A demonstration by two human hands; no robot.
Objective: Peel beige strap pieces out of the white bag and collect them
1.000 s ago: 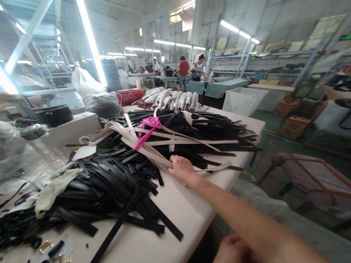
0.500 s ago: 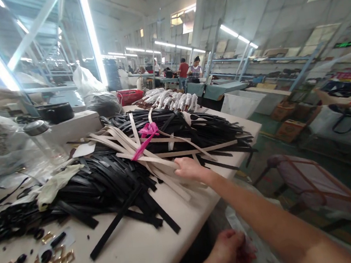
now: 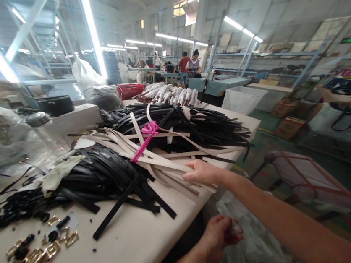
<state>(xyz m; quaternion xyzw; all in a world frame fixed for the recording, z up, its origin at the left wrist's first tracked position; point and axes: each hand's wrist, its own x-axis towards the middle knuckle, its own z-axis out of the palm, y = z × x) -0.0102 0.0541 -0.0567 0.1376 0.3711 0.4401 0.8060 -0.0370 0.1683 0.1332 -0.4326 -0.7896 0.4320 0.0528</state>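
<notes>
The right hand reaches across the near edge of the tabletop, its thumb and fingers closed on cream straps near their loose ends. These straps lie fanned over the middle of the tabletop, gathered by a knotted pink tie, and some rest across a pile of black straps behind them. The left hand is lower down, just off the tabletop's edge, its fingers curled inward near clear plastic sheeting; whether it grips any of it I cannot tell. Nearer the left side, a second heap of black strips spreads out, with a pale cloth lying on it. Gold-coloured buckles and small black pieces lie scattered at the front left corner. Beyond the straps sit white-wrapped bundles and a red bag.
</notes>
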